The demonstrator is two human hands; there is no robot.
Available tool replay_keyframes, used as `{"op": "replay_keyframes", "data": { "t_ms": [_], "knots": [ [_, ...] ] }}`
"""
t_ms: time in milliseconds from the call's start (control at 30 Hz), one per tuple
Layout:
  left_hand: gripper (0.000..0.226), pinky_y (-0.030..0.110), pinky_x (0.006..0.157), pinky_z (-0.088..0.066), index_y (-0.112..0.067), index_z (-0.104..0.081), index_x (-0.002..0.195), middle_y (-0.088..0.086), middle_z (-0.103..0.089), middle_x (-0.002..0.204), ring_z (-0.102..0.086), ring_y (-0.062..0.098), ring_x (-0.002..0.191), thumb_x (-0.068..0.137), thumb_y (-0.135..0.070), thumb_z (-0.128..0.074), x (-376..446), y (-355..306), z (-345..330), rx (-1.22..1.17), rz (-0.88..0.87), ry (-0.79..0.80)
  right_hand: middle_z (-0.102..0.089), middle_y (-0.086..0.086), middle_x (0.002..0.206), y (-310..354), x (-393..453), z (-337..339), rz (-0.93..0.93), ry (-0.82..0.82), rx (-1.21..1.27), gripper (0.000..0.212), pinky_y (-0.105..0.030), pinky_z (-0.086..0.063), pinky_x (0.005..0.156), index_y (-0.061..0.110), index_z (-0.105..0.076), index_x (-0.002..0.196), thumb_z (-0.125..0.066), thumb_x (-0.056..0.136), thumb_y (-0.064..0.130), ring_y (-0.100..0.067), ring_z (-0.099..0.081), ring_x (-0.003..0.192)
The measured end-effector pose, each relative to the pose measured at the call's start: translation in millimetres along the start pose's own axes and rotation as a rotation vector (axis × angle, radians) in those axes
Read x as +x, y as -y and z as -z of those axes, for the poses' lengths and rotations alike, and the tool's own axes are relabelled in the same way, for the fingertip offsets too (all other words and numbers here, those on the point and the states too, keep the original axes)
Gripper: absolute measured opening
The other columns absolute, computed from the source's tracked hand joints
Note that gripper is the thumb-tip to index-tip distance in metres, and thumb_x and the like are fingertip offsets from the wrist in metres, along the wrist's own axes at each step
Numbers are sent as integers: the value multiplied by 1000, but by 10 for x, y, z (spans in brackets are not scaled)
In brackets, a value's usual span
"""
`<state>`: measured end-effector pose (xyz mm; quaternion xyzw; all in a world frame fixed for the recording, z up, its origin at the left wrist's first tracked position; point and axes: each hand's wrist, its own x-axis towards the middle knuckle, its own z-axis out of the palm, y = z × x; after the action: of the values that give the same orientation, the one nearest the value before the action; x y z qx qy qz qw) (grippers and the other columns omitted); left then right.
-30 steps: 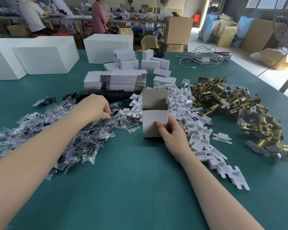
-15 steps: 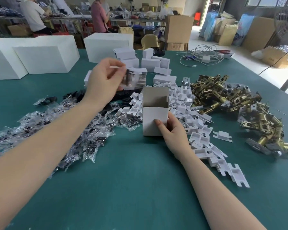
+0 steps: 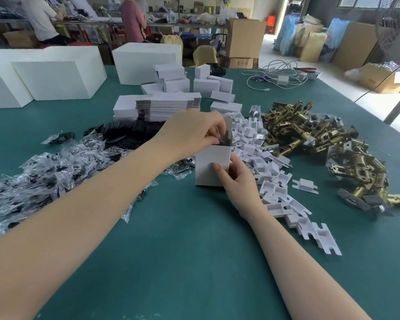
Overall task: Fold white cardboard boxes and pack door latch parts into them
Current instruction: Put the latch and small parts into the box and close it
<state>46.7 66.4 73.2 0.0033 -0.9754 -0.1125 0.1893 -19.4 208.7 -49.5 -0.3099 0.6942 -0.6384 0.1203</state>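
Green felt [image 3: 194, 250] covered the workshop table. At its middle the left hand [image 3: 194, 132] pinched a small bagged part [image 3: 221, 141] over the mouth of the upright white box [image 3: 209, 167], which the right hand [image 3: 238, 181] gripped at its near corner. Packing was evidently under way; next the part likely needed dropping inside, then a brass latch [image 3: 310, 135] from the pile at the right.

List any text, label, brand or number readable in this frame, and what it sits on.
None can be read.
Brown carton behind the table: a faint dark mark, too blurred to read.
Brown carton on the floor at right: a faint printed mark, too small to read.
White box held by the right hand: blank.
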Motion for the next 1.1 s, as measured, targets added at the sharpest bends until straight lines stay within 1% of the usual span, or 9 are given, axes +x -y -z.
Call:
{"op": "replay_keyframes", "data": {
  "t_ms": [100,267,367,467,567,667,767,967,1100],
  "knots": [
    [19,31,94,-34,-34,-72,104,-14,-72,99,-61,12,99,97,-34,-54,-39,3,-68,171,-34,-37,-67,17,82,-2,-4,5,0,6,3,27,-10,-42,65,37,-61,122,-63,96,30,1,-57,73],
    [24,33,96,-24,-29,-74,110,-9,-68,106,-50,21,113,99,-30,-52,-247,52,-245,148,24,-190,-68,2,86,10,-11,6,11,14,-4,27,-15,-43,66,35,-62,123,-63,96,31,-3,-56,73],
    [20,30,95,-18,-34,-75,103,-14,-72,97,-50,15,113,97,-36,-56,-248,78,-230,118,56,-209,-66,7,81,13,-9,9,11,7,-10,26,-11,-41,63,39,-60,120,-64,96,31,0,-55,70],
    [18,25,93,-16,-36,-74,103,-14,-70,94,-51,11,112,96,-38,-58,-202,84,-212,29,106,-250,-66,-2,82,10,-11,7,13,0,-18,24,-13,-41,61,46,-59,115,-64,96,32,-4,-53,70],
    [14,21,97,-12,-36,-72,101,-13,-69,94,-45,6,112,92,-40,-63,-205,65,-224,0,106,-270,-67,-8,88,-6,-7,6,4,-1,-18,25,-13,-42,63,40,-61,119,-63,96,33,-5,-54,72],
    [18,25,96,-13,-35,-74,96,-2,-59,102,-33,15,114,92,-45,-60,-221,58,-222,95,86,-226,-69,2,89,-14,-1,6,-1,-6,-19,27,-10,-42,65,35,-61,122,-64,95,32,-2,-58,75],
    [24,32,95,-16,-36,-76,97,-9,-65,104,-44,23,118,95,-46,-55,-238,78,-170,199,3,-157,-71,7,94,-13,-3,4,-5,-10,-11,30,-10,-44,68,32,-60,125,-64,95,31,-2,-62,81],
    [32,31,86,-17,-25,-76,95,-6,-58,108,-46,25,113,99,-35,-46,-344,74,-229,350,-33,-189,-70,-5,98,-2,-15,-10,-5,-6,-19,30,-26,-49,80,35,-60,124,-64,95,31,-21,-62,91],
    [26,35,92,-21,-26,-76,102,-11,-70,99,-53,25,109,99,-32,-51,-373,66,-237,347,-55,-246,-70,-2,102,5,-29,-11,-17,-13,-22,30,-33,-51,86,38,-58,123,-65,94,32,-22,-63,96]
  ]
}}
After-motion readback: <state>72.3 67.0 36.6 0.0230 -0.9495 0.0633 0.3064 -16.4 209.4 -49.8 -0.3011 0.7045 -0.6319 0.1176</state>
